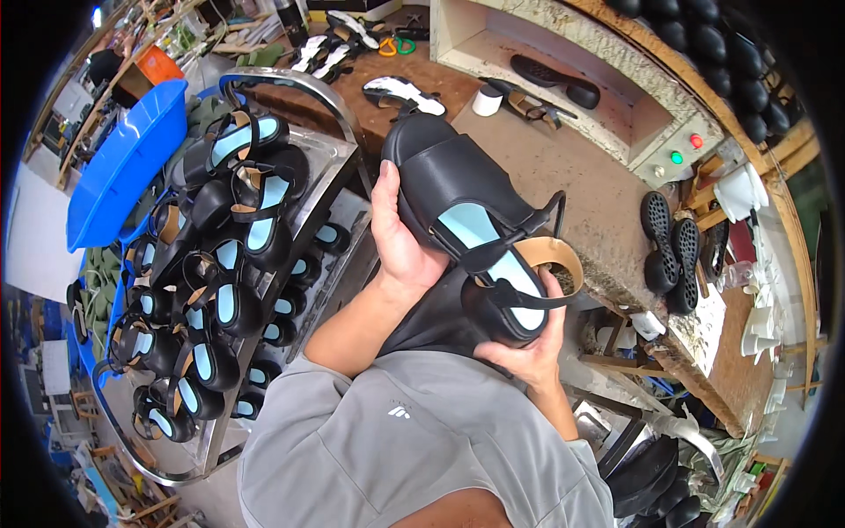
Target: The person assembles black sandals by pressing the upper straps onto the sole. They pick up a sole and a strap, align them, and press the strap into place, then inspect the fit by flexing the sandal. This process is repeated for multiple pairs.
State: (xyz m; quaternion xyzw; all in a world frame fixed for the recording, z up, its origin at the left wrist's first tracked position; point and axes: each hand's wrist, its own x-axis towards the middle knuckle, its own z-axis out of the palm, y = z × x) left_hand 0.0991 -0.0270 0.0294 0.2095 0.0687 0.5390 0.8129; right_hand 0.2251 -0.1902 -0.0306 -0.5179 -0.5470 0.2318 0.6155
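Note:
Held in front of my chest is a black sandal with a broad toe band, a light blue insole and a tan-lined ankle strap. My left hand is closed on the side of its front part, thumb along the edge near the toe. At the heel end my right hand grips the rounded heel, thumb below and fingers up the far side. The sandal's toe points away from me, and its underside is hidden.
On my left a metal rack carries several similar sandals; a blue basin leans behind. Ahead, the workbench bears a white cup, scissors and a box with buttons. Black soles lie at the right.

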